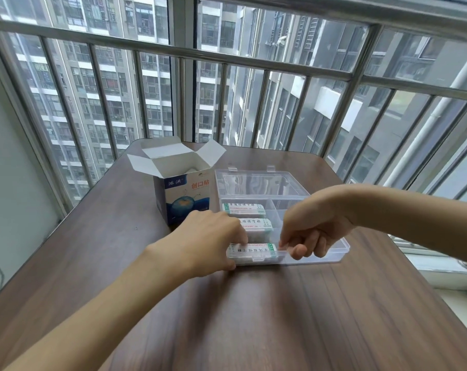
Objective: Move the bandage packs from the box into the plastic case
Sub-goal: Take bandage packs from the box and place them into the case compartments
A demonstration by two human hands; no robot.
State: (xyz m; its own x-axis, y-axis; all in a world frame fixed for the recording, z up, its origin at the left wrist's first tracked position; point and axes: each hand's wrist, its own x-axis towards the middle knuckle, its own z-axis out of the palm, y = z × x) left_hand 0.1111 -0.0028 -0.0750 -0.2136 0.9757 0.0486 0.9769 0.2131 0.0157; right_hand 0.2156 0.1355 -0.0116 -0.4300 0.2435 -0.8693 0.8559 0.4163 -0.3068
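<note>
Left hand (pixel 213 239): fingers pressed on nearest pack's (pixel 251 251) left end.
Right hand (pixel 311 231): fingertips pinch its right end.
Pack: inside case (pixel 331 250), 6 o'clock slot; seems light, stiff, slick; grip the ends.
Box (pixel 184 194): 10 o'clock.

- Your left hand (pixel 213 236) rests on the near left corner of the case (pixel 320 253), fingertips on the nearest pack (pixel 253 250).
- Your right hand (pixel 312 226) reaches in from the right, fingers curled, thumb and forefinger pinching at that pack's right end.
- Two more packs lie in the case's left compartments: the middle pack (pixel 256 223) and the far pack (pixel 243 208), one behind the other.
- The case's clear lid (pixel 256 183) lies open, away from you.
- The box (pixel 184 194) stands just left of the case, flaps open, something white inside.
- Everything sits on a dark wood table (pixel 253 317) by a barred window (pixel 227 76).
</note>
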